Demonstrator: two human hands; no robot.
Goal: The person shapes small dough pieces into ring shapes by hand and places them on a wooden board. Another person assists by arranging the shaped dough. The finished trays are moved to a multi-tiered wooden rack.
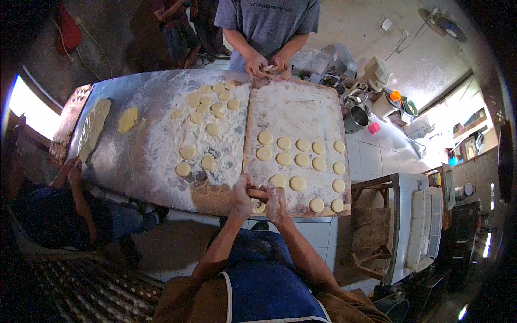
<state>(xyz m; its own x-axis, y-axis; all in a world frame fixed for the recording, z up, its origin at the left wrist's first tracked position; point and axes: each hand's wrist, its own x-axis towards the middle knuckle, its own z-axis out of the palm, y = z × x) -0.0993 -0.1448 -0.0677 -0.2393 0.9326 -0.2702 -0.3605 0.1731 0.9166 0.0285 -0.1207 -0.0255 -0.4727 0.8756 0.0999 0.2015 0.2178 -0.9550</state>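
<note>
Head view: both hands, left hand [240,195] and right hand [276,203], grip a rolling pin [258,194] over the floured board [293,113] on a steel table [145,156].

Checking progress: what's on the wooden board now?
On the floured board lie rows of round dough discs. The left hand and right hand cover its near edge, hiding what lies beneath them.

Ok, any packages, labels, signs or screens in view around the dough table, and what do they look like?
No clear package, sign or screen shows.
Printed line: across the chest of the grey shirt of the person at the table's far side, dark, small.
Shelf items: far right, too blurred to tell.
</note>
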